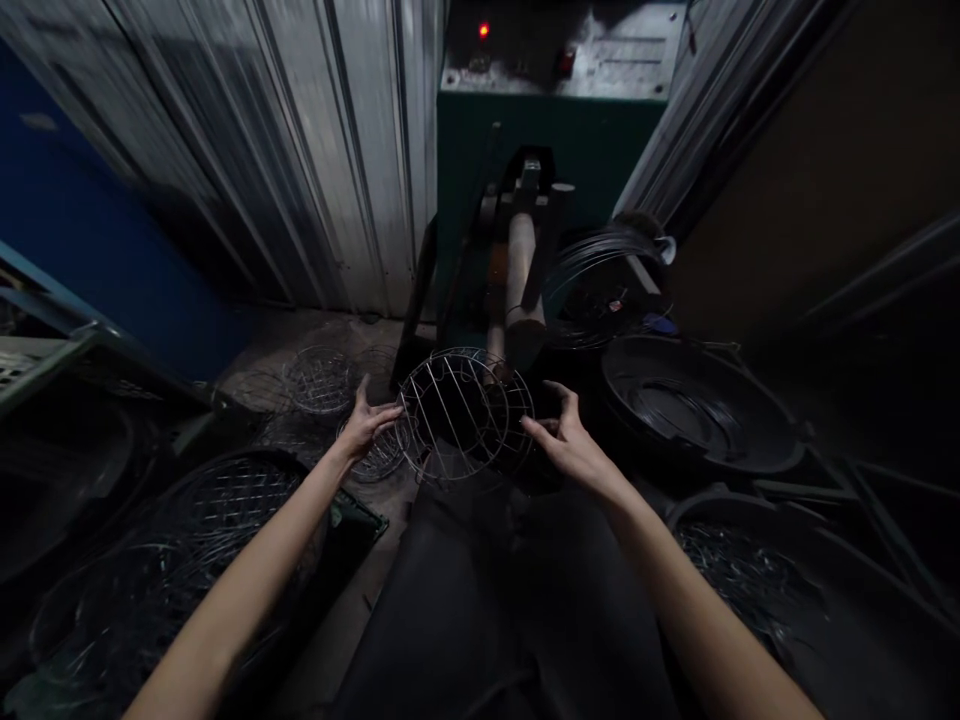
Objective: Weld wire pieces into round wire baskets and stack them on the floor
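Observation:
A round wire rack (461, 415) with parallel bars hangs tilted in front of me, below the nose of a green welding machine (551, 120). My left hand (367, 420) grips its left rim with the fingers curled round the wire. On the opposite rim sits my right hand (566, 440), fingers bent around the edge. The machine's copper-coloured arm (519, 270) points down at the rack's top edge.
Finished wire racks (322, 378) lie on the floor at the left, with more stacked in dark tubs (232, 500). Black round trays (697, 410) and a coil of wire (600, 280) sit at the right. Corrugated metal sheet (300, 150) stands behind.

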Tool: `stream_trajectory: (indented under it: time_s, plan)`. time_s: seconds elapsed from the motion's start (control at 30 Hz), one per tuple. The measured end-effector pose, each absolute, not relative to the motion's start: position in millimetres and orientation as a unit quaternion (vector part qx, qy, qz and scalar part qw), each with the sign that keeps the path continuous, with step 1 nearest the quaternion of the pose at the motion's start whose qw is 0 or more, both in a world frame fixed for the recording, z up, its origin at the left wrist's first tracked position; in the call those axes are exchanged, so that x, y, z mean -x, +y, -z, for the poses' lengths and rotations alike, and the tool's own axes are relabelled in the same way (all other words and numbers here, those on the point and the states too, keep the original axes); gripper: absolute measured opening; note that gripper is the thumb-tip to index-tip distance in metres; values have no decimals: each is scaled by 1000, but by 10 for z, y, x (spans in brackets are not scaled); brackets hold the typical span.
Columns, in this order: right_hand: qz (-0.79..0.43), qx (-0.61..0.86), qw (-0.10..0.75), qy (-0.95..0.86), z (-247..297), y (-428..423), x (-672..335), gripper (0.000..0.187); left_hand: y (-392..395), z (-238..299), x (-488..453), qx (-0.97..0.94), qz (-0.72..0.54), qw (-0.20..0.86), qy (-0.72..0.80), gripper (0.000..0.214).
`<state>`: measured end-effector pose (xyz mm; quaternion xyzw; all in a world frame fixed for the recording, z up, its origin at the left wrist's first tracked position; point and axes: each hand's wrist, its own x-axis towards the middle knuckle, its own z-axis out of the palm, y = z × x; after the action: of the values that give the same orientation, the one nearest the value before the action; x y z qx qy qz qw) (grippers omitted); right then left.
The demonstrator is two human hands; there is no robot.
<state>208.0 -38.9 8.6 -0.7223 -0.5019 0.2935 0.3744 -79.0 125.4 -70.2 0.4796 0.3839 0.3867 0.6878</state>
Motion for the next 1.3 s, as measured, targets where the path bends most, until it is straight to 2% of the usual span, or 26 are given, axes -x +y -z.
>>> stream_trajectory:
  time_s: [0.3,0.67,0.8,0.93,1.03,1.17,1.3]
  plan:
    - [-289,712,425,-478,18,-255,-2109,64,1512,782,668,-502,-382,694,347,121]
    - [-265,738,395,-478,7,-319,-2131,56,1381,740,700,-494,-393,685,364,119]
    - [-260,759,360,-476,-47,-322,-2119,47,1404,662,702,-503,-379,682,372,120]
    - [-190,793,287,-502,-141,-294,-2064,38,1382,647,705,-504,-379,675,382,120]
    - [-93,808,245,-528,-170,-270,-2047,36,1363,643,709,-502,-380,674,387,119]
    - [57,762,250,-594,-161,-199,-2100,25,1366,617,719,-501,-383,672,390,123]
    - [82,699,269,-658,-154,-77,-2177,17,1383,611,723,-508,-381,669,385,123]
